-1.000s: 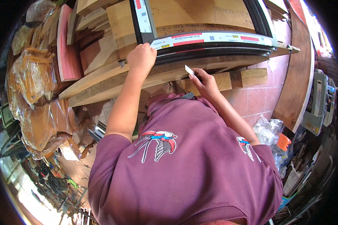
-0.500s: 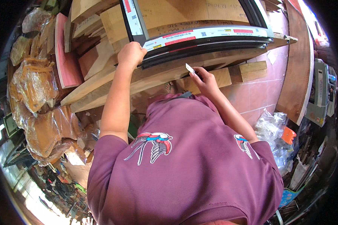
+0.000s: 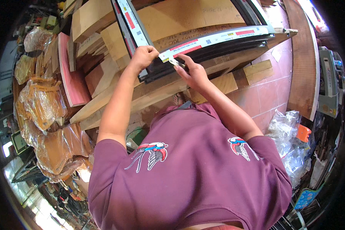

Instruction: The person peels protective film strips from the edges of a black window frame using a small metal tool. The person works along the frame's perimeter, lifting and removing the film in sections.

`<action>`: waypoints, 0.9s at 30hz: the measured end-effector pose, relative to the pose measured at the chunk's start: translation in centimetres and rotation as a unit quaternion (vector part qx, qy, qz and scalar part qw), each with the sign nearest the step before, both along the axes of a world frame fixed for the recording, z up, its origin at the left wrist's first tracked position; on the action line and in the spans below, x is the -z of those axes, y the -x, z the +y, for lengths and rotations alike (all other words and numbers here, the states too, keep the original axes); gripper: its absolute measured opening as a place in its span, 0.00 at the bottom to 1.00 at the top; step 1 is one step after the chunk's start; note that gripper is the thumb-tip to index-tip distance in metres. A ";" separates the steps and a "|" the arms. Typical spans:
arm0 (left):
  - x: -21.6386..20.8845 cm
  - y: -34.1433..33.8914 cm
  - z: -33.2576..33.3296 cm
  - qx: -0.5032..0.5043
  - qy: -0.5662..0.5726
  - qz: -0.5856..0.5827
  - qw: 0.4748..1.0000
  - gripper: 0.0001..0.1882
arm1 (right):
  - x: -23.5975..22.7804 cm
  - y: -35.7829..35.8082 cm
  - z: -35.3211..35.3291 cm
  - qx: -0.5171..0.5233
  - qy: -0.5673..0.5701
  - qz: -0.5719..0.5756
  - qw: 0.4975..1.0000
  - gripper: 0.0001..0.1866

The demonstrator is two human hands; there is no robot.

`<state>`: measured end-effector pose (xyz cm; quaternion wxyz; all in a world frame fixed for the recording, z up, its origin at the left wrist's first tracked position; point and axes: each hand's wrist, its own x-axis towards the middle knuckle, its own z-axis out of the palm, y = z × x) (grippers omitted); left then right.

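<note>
Two hands meet at the near-left corner of the black frame [image 3: 218, 48], which lies flat on the timber beams [image 3: 115, 99]: your left hand [image 3: 143, 56] is closed on the corner, and your right hand [image 3: 193, 71] pinches a small pale blade [image 3: 177, 62] against the white film strip [image 3: 214, 40]. Film covers both visible rails, so stripping looks barely begun. The near rail's long axis runs left to right, rising toward the right; the blade points left, along it.

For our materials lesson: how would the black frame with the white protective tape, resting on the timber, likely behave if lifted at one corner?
The black frame with white tape would probably stay stiff, since its long rails look straight. It is likely awkward and apt to swing, being wide and open in the middle. The left hand steadies its corner, suggesting it could slide on the wooden planks.
</note>
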<state>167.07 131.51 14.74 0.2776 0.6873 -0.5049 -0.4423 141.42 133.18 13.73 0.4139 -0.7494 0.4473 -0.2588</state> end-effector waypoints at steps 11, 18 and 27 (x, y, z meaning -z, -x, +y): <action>0.7 0.4 1.6 -0.045 0.037 0.240 0.969 0.05 | 1.4 -1.5 1.3 0.002 0.002 0.106 0.994 0.32; 2.1 -0.2 2.5 -0.037 0.073 0.264 0.961 0.04 | -0.4 -4.6 0.6 -0.026 0.001 0.175 0.984 0.34; 2.3 -0.5 2.8 -0.013 0.092 0.273 0.957 0.05 | -0.4 -5.8 -0.8 0.010 -0.003 0.194 0.981 0.37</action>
